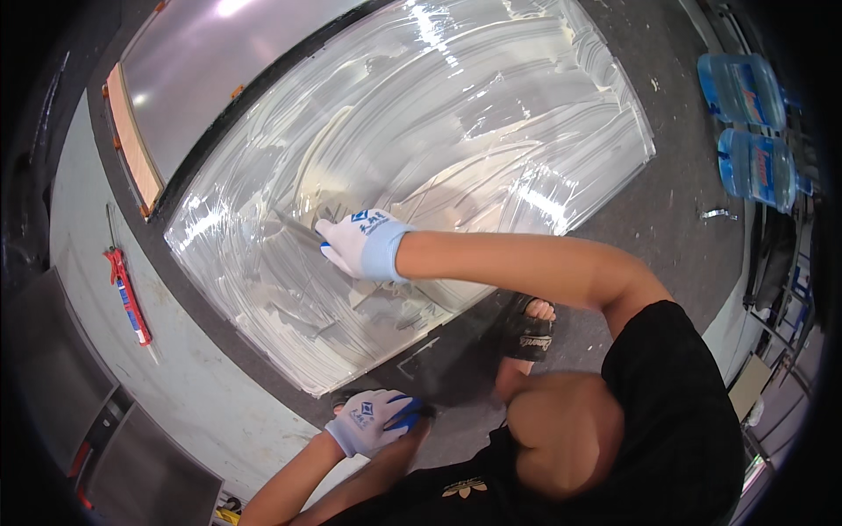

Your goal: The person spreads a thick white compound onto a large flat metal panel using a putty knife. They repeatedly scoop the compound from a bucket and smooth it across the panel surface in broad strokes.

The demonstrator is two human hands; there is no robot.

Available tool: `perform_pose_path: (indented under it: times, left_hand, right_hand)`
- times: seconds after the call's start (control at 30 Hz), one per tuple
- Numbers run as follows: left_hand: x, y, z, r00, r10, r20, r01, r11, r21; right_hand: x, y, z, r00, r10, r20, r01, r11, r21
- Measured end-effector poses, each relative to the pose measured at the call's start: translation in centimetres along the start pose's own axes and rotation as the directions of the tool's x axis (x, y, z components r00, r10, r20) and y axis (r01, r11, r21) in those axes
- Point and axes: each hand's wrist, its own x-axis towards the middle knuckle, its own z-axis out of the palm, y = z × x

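My right hand (361,245), in a white glove with blue fingers and a pale blue cuff, reaches across a large flat panel (491,114). It grips a scraper (298,227), a thin grey blade whose edge lies on the panel; the handle is mostly hidden by the glove. Streaks of whitish, wet-looking paste cover the panel in curved sweeps. Down by the panel's near corner, my left hand (375,422), gloved alike, rests over my bent knee with nothing visible in it.
A red caulking gun (129,296) lies on the light floor strip at left. Another panel (197,74) with a wooden edge is at the upper left. Two blue-tinted water jugs (744,90) and a small shiny metal piece (719,214) are at right. My sandalled foot (531,329) stands beside the panel's near edge.
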Motion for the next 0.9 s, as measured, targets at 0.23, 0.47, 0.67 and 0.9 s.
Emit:
perform_pose_path:
  times: [0.23,0.47,0.67,0.9]
  left_hand:
    - [-0.9,-0.5,1.7,1.000,-0.013,0.012,0.014,0.998,-0.054]
    - [-2.8,-1.5,1.3,0.968,-0.116,-0.224,0.096,0.991,-0.097]
    - [-2.5,-1.9,3.5,0.986,-0.124,-0.108,0.113,0.988,-0.106]
    - [-3.2,-1.7,4.4,0.978,-0.139,-0.154,0.110,0.977,-0.180]
  right_hand:
    - [3.7,9.2,-4.7,0.955,-0.022,-0.297,0.014,0.999,-0.028]
    - [2.6,9.2,-11.9,0.793,-0.044,-0.608,0.030,0.999,-0.033]
    - [7.0,0.6,3.2,0.971,-0.085,-0.223,0.096,0.995,0.040]
    - [0.6,7.5,-2.9,0.889,0.104,-0.446,-0.128,0.991,-0.026]
